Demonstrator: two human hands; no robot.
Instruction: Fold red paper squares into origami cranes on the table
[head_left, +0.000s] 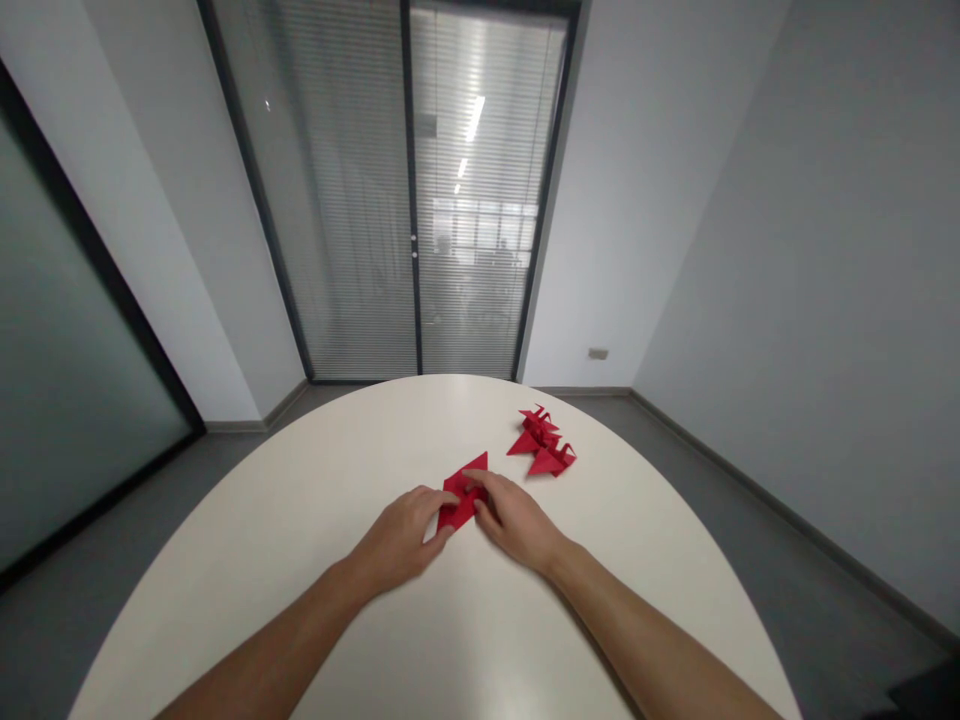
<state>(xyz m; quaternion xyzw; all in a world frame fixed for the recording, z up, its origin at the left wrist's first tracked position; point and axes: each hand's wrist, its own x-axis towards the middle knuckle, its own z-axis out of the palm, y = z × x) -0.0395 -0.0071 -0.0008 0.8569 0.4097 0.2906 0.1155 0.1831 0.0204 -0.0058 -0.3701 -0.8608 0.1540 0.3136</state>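
- Red paper [466,497], folded to a pointed shape, lies near the middle of the round white table [300,520], between both hands.
- Left hand [401,535] covers the sheet's near left corner with fingers curled; whether they pinch it or merely press cannot be told.
- Right hand [517,520] lies spread, gripping nothing, its forefinger pressing flat along the upper fold.
- Finished red paper figures [544,445] sit clustered just beyond, to the right, apart from the hands.
- Judged from the pose, a crease is being set: it goes best with one hand holding the edges matched while the other runs firmly along the fold.
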